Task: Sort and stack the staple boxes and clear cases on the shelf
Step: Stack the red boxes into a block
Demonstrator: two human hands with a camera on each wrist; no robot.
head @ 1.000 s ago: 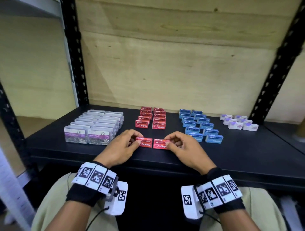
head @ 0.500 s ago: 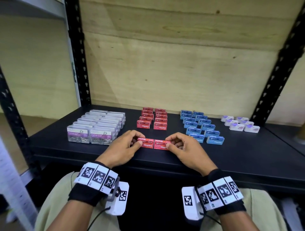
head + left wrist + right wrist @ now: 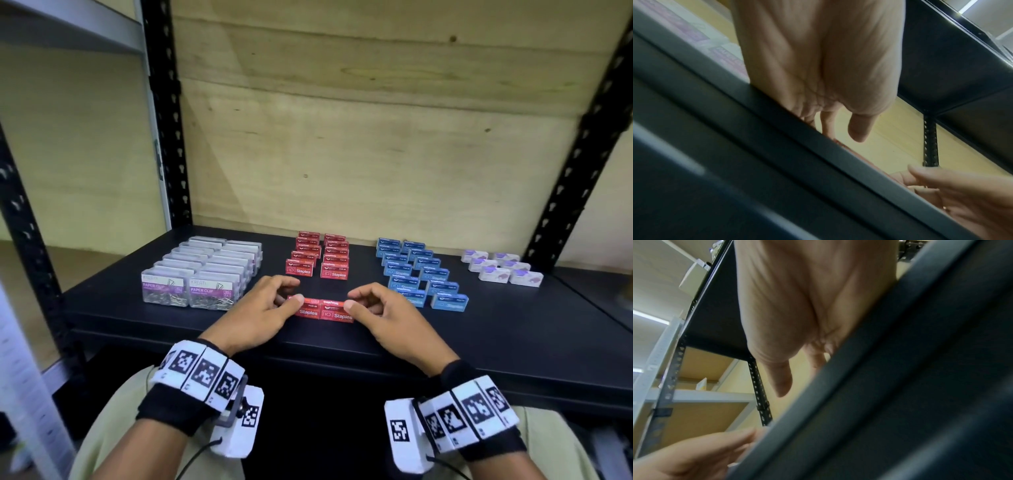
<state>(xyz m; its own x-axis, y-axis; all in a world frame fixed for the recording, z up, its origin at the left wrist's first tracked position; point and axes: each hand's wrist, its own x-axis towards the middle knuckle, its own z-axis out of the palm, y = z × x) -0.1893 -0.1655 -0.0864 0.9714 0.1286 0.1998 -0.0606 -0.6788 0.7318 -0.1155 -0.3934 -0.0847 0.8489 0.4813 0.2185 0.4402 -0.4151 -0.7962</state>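
Shelf (image 3: 513, 342): clear cases (image 3: 202, 274) at left in two rows; red staple boxes (image 3: 318, 257), two columns of five; blue boxes (image 3: 421, 270), two columns of six; six white boxes (image 3: 500, 267). Near front edge, two red boxes (image 3: 325, 310) touching; left hand (image 3: 253, 315) pinches left one, right hand (image 3: 387, 315) pinches right one.

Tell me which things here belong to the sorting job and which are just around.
Job:
- two red staple boxes, gripped by left hand and right hand
- red rows
- blue staple boxes
- white-purple boxes
- clear paper clip cases

Around:
- black shelf
- wooden back panel
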